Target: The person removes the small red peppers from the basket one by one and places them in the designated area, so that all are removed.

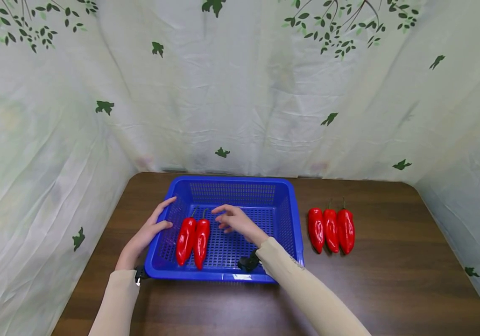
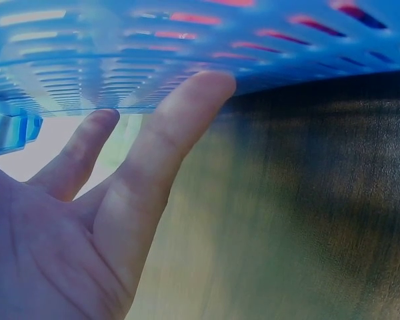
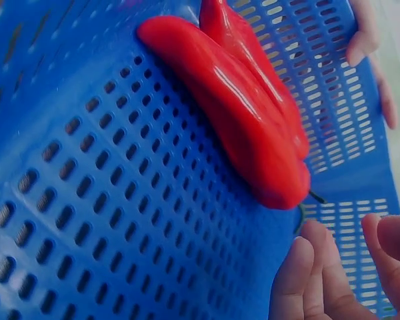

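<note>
Red peppers (image 1: 201, 243): likely light, slick; hold mid-body.
Right grip (image 1: 238, 221): loose, empty, beside them.
Left grip (image 1: 147, 234): spread against basket (image 1: 236, 179).

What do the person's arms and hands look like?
Left hand and right hand are ungloved; left sleeve and right sleeve are cream, the latter with a small dark marking. A black device sits at the right wrist, a dark band at the left.

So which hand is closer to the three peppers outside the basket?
Right: the right hand is over the basket, to the left of those peppers; the left hand is farther left, at the basket's left wall.
</note>
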Demonstrator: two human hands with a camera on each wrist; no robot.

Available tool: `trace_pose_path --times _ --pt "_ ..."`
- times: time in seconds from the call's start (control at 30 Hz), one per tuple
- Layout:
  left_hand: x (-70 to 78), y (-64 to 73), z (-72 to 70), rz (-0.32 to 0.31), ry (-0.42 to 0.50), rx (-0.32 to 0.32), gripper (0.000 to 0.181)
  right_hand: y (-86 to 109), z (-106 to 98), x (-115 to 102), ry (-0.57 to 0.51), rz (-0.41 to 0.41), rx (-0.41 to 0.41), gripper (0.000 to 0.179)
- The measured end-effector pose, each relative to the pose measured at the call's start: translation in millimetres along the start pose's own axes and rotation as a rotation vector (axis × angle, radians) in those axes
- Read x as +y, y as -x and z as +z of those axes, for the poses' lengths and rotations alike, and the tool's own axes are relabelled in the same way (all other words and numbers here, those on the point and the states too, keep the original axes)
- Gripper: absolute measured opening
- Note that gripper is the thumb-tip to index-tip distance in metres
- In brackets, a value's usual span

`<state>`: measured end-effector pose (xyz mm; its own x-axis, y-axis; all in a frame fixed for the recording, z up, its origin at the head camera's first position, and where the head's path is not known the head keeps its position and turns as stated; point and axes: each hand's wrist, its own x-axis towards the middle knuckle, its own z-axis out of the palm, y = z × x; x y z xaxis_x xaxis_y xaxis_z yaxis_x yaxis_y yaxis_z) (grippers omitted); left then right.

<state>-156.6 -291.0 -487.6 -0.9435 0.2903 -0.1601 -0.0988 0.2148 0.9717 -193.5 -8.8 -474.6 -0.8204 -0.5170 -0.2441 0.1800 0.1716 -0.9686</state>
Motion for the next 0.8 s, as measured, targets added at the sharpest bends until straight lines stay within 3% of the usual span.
trace_pose_path --times 0.47,0.8 --pt "0.0 0.4 0.2 0.001 -0.003 0.005 0.066 -9.0 6 8 0.000 0.081 -0.155 0.044" --pt "0.3 -0.1 0.7 -0.008 0.006 0.000 0.066 -13.0 13 9 0.065 0.111 -0.236 0.050"
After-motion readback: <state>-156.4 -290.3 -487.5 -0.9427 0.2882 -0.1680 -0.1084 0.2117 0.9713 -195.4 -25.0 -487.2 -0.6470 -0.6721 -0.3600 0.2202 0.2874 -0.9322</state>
